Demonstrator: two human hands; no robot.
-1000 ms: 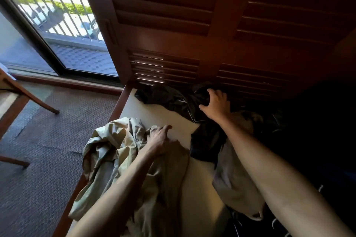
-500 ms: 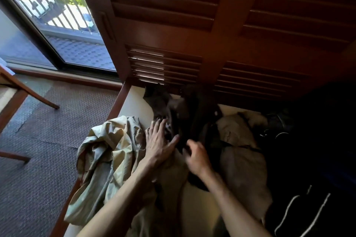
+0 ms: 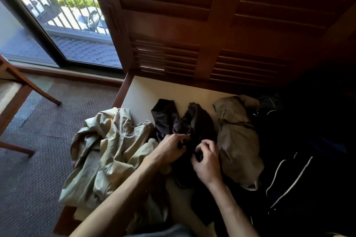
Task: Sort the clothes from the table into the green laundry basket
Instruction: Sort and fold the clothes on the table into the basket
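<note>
Lying bunched near the middle of the cream-topped table (image 3: pixel 140 90), a dark garment (image 3: pixel 194 121), its two lobes pointing toward the louvred wooden doors (image 3: pixel 212 25)

Gripping its near edge from the left, the left hand (image 3: pixel 169 150), fingers curled into the dark cloth, forearm crossing a pale khaki garment (image 3: pixel 107 152)

Pinching the same dark cloth from the right, the right hand (image 3: pixel 207 161), fingertips (image 3: pixel 209 143) bent in tight, thumb tucked against the fabric; both hands sitting close together, just apart

Spilling over the table's left edge, the pale khaki garment, crumpled and touching the dark one

Resting just right of the dark garment, a grey-brown garment (image 3: pixel 237 140), heaped and folded on itself

Sitting further right in deep shadow, a black piece with white piping (image 3: pixel 289 179); cannot tell what else lies there

Showing no green laundry basket anywhere in the head view, and no container holding any clothes

Standing on the patterned carpet (image 3: pixel 38 140) at the left, a wooden chair (image 3: pixel 17 90), well apart from the table

Letting in daylight beyond, a glass door with railing bars (image 3: pixel 57 5)
</note>
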